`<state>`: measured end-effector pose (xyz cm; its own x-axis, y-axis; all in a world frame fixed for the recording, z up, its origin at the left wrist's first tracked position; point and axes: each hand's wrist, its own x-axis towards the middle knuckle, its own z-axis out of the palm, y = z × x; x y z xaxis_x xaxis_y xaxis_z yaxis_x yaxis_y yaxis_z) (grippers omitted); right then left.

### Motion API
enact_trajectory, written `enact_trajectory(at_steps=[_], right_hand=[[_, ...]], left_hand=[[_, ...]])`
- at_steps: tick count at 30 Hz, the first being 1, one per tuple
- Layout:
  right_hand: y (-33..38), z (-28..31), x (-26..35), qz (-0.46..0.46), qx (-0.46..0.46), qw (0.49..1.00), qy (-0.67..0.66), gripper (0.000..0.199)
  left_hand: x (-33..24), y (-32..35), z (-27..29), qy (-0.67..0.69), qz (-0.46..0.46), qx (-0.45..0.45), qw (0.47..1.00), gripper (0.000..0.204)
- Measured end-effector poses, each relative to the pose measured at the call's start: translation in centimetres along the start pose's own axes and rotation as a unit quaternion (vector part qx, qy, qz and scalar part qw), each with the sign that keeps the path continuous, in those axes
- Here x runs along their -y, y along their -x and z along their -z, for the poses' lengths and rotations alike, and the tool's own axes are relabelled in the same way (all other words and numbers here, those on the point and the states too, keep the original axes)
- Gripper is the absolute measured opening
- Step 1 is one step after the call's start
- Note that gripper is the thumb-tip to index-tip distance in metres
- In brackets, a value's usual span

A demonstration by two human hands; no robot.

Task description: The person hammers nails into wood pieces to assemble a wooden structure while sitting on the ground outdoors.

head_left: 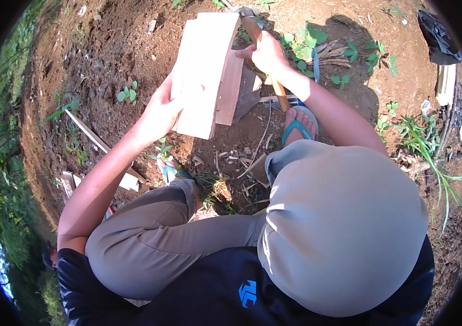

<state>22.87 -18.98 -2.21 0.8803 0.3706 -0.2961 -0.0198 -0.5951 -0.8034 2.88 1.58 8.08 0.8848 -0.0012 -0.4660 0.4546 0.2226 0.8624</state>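
My left hand [161,108] is closed around the left edge of a pale wooden piece [201,81], which looks like boards joined together and is held up in front of me. A narrower board [229,92] shows at its right side, partly hidden behind it. My right hand [270,57] is wrapped round the wooden handle of what looks like a hammer [253,31], its grey metal head at the top end beside the boards' far corner. Fingertips of that hand reach towards the narrower board; whether they touch it I cannot tell. A grey stone [248,93] lies below the boards.
My sandalled feet [298,124] rest on brown soil with wood chips between them. Wood offcuts [129,181] and a thin stick [87,130] lie at left. Small green plants [303,46] grow ahead. A black plastic bag [438,38] and a pale plank [446,84] are at far right.
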Motion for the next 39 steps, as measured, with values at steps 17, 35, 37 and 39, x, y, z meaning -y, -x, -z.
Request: enact_trajectory(at_steps=[17,35,37,39], right_hand=[[11.5,10.2,-1.8,0.278,0.288,0.909,0.119,0.036],[12.6,8.2,-0.8,0.272,0.295,0.881,0.249,0.052],[13.1,8.0,-1.3,0.291,0.272,0.879,0.261,0.050],[13.4,7.5,-2.3,0.272,0.291,0.883,0.247,0.048]], left_hand=[[-2.0,0.6,-0.1,-0.135,0.021,0.012,0.991,0.060],[0.4,-0.9,0.3,-0.081,-0.007,-0.037,0.996,0.052],[0.6,-0.7,-0.3,-0.051,-0.014,-0.044,0.998,0.051],[0.9,-0.9,-0.2,-0.043,-0.020,-0.039,0.998,0.051]])
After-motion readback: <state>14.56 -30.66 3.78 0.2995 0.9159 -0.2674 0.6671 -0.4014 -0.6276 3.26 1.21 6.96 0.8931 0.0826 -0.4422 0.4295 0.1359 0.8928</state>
